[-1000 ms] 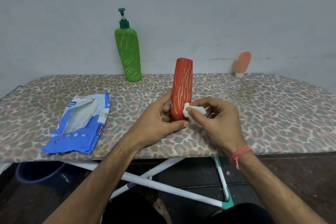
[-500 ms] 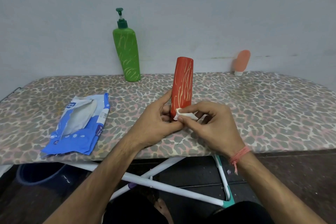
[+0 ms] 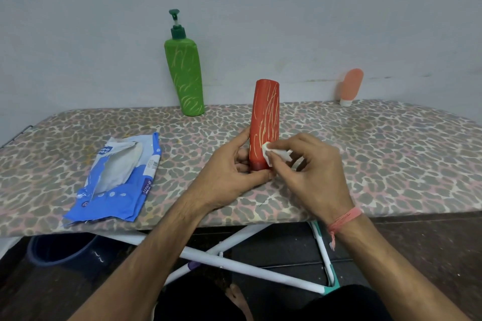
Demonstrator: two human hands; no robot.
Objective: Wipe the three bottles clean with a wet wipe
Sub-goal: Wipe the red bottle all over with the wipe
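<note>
The left hand (image 3: 229, 169) is gripping the base of the red bottle (image 3: 264, 122), thumb and fingers curled round its bottom end, so the bottle is standing upright above that grip on the ironing board (image 3: 391, 159). The right hand (image 3: 310, 172) is pinching a folded wet wipe (image 3: 273, 152) between thumb and fingertips, pressing it against the bottle's lower right side, just above the left thumb.

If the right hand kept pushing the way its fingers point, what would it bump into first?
The right hand points left, with the wet wipe already against the red bottle, so it likely meets that bottle first.
</note>
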